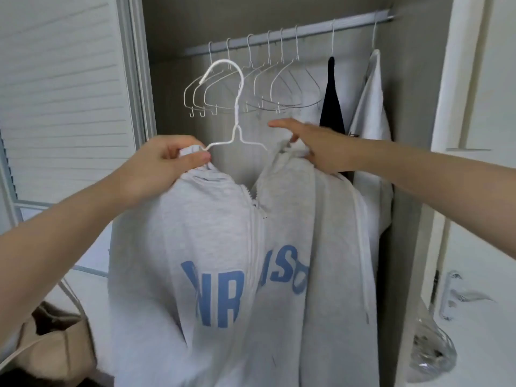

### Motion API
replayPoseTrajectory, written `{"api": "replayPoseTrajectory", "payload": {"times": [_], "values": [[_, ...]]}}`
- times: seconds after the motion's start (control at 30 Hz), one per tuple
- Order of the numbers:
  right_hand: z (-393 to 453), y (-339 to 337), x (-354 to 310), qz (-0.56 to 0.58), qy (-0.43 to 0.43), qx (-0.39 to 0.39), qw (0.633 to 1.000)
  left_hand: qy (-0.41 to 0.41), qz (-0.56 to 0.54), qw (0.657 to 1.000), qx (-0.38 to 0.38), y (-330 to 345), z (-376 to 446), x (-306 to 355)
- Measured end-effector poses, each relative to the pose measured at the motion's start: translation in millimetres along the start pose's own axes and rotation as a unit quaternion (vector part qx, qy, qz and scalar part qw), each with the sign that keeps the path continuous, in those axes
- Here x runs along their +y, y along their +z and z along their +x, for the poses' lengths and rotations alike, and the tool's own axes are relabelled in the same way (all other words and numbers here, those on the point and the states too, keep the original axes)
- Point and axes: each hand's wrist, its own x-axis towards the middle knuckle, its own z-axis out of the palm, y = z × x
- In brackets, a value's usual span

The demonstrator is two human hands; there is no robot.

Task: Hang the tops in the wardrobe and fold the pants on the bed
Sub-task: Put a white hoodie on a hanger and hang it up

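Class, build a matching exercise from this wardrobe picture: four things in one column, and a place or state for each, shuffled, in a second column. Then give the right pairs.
Things
1. light grey zip hoodie with blue letters
2. white wire hanger
3. black garment
4. grey metal wardrobe rail

States
A. hangs beside a white garment
B. carries empty hangers
C. gripped at both shoulders
D. hook free, not yet on anything

Pairs: 1-C, 2-D, 3-A, 4-B
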Motion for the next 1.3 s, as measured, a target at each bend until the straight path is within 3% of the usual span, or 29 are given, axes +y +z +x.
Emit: {"api": "replayPoseTrajectory", "payload": {"times": [0.1,0.17,0.23,0.33,0.37,0.43,0.53,0.6,0.67,0.73,0.83,0.93,1.0,1.13,1.23,1.3], "values": [[-13.6,-2.0,16.6,0.138,0.135,-0.026,0.981,-0.008,0.030,0.999,0.039,0.7,-7.3,-9.3],[-30.5,-3.6,27.9,0.228,0.205,-0.098,0.947,-0.023,0.034,0.998,0.056,0.3,-12.8,-16.2],[-46.3,7.6,39.3,0.243,0.186,-0.135,0.942,-0.030,0.027,0.997,0.070,0.8,-15.7,-21.1],[-66.2,16.1,49.1,0.214,0.096,-0.058,0.970,-0.030,0.028,0.996,0.079,1.8,-16.3,-23.0],[-71.3,12.9,48.9,0.228,0.085,-0.063,0.968,-0.028,0.028,0.996,0.081,1.8,-15.7,-22.8],[-77.3,7.6,45.4,0.262,0.093,-0.084,0.957,-0.028,0.017,0.996,0.083,1.7,-13.7,-20.9],[-73.3,16.3,44.3,0.233,0.126,0.003,0.964,-0.029,0.006,0.997,0.067,8.6,-6.5,-14.8],[-71.3,26.8,39.4,0.191,0.142,-0.062,0.969,-0.012,0.015,0.998,0.063,18.6,-1.8,-9.3],[-73.4,36.2,32.5,0.221,0.145,-0.120,0.957,0.002,0.024,0.998,0.054,27.5,2.5,-5.8],[-76.1,40.1,26.3,0.276,0.118,-0.091,0.949,0.006,0.035,0.998,0.045,33.2,8.0,-3.4],[-74.6,35.6,15.8,0.340,0.090,0.014,0.936,0.005,0.091,0.995,0.034,39.5,23.5,1.1],[-73.8,19.7,8.3,0.278,0.084,0.116,0.950,0.027,0.128,0.991,0.028,45.9,49.0,18.5],[-81.1,11.2,12.8,0.180,0.087,0.179,0.963,0.036,0.147,0.987,0.051,45.8,66.5,29.3],[-100.6,-1.0,25.5,0.005,0.091,0.298,0.950,0.014,0.160,0.983,0.094,41.0,96.2,36.1],[-108.5,-8.6,30.3,-0.200,0.083,0.305,0.927,0.016,0.149,0.986,0.072,53.7,116.4,44.3],[-116.2,-14.8,37.5,-0.182,0.063,0.287,0.938,0.028,0.104,0.992,0.067,64.4,123.9,49.7]]}}
